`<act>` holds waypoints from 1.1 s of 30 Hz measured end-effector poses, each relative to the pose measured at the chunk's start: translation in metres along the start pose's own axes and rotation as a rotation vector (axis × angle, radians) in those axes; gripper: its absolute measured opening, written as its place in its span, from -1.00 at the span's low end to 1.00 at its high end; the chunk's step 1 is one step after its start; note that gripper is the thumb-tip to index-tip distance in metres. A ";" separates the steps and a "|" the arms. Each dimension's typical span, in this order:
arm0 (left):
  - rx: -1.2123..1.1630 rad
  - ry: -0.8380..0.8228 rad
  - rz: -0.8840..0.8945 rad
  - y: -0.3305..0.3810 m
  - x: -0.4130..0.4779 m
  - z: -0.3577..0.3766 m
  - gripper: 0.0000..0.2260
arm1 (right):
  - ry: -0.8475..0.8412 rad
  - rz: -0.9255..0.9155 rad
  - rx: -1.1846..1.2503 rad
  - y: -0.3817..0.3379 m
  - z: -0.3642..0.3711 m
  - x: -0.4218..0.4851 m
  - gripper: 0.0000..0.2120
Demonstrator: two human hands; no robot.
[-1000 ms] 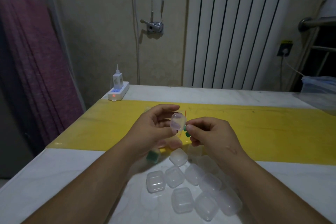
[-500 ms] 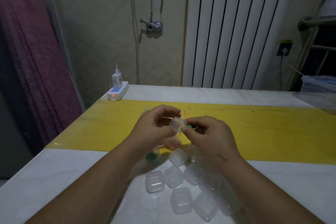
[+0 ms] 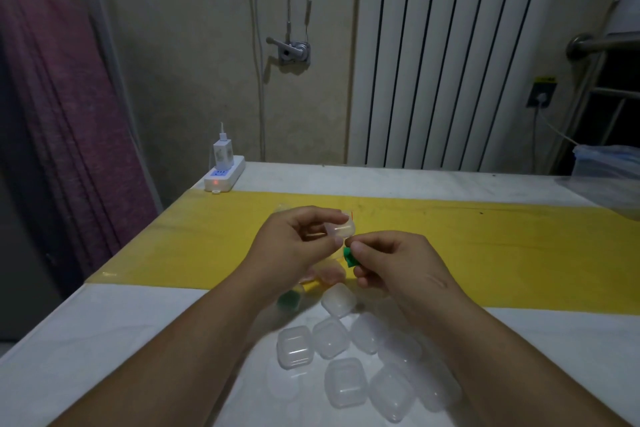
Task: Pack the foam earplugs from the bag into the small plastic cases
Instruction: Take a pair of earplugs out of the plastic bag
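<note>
1. At the middle of a white worktop point(image 3: 104, 340), over a wide yellow strip point(image 3: 485, 246), a person's two bare hands met almost fingertip to fingertip.
2. The left hand point(image 3: 298, 243) had its fingers and thumb curled round a small clear plastic case point(image 3: 341, 229), gripping it at the fingertips. Whether the lid was open could not be told.
3. The right hand point(image 3: 391, 260) pinched a green foam earplug point(image 3: 350, 257) between thumb and forefinger, just below and beside the case. Its other fingers were curled in.
4. A clear bag point(image 3: 281, 209) lay on the yellow strip, mostly hidden behind the left hand. A blurred green piece point(image 3: 289, 300) showed below that wrist.
5. Nearer the person, a cluster of closed clear cases point(image 3: 346, 381) lay between the forearms, some touching one another. One of them point(image 3: 338, 300) sat at the edge of the yellow strip.
6. At the far left corner stood a white power strip point(image 3: 223, 175) with a charger point(image 3: 221, 152) plugged in.
7. A white ribbed radiator point(image 3: 467, 55) stood behind the worktop, and a purple curtain point(image 3: 52, 114) hung at the left.
</note>
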State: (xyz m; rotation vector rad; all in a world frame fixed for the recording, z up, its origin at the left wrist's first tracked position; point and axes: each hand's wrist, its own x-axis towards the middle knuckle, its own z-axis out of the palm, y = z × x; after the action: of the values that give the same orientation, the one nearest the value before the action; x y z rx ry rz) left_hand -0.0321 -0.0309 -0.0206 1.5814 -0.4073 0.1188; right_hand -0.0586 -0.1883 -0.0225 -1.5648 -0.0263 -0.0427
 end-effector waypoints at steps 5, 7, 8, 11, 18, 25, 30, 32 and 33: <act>0.276 0.025 0.123 -0.003 0.004 0.000 -0.72 | 0.013 0.040 0.033 0.001 0.001 0.002 -0.86; 0.306 0.027 0.134 -0.005 0.005 0.001 -0.73 | 0.032 0.036 0.026 0.003 0.001 0.002 -0.87; 0.312 0.029 0.138 -0.006 0.005 0.001 -0.75 | 0.040 0.031 0.019 0.003 0.001 0.003 -0.88; 0.342 0.046 0.155 -0.009 0.005 0.001 -0.77 | 0.066 0.017 -0.008 0.005 0.001 0.004 -0.87; 0.473 0.071 0.237 -0.011 0.006 0.003 -0.76 | 0.096 -0.005 -0.093 0.005 0.002 0.004 -0.83; 0.084 0.143 0.010 -0.003 0.007 0.002 -0.67 | 0.078 0.023 -0.156 0.006 -0.003 0.004 -0.84; 0.053 0.041 -0.082 0.005 0.003 -0.001 -0.72 | 0.025 -0.019 -0.167 0.005 -0.006 0.008 -0.87; 0.020 -0.012 -0.156 0.008 0.001 -0.002 -0.74 | 0.032 -0.031 -0.173 0.005 -0.009 0.010 -0.86; 0.010 -0.054 -0.183 0.008 0.000 -0.003 -0.73 | 0.030 -0.033 -0.172 0.005 -0.010 0.010 -0.86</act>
State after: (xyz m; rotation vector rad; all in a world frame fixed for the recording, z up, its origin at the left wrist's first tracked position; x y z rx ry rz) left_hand -0.0341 -0.0282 -0.0126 1.6267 -0.3027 -0.0618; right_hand -0.0481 -0.1988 -0.0268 -1.7358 -0.0250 -0.0964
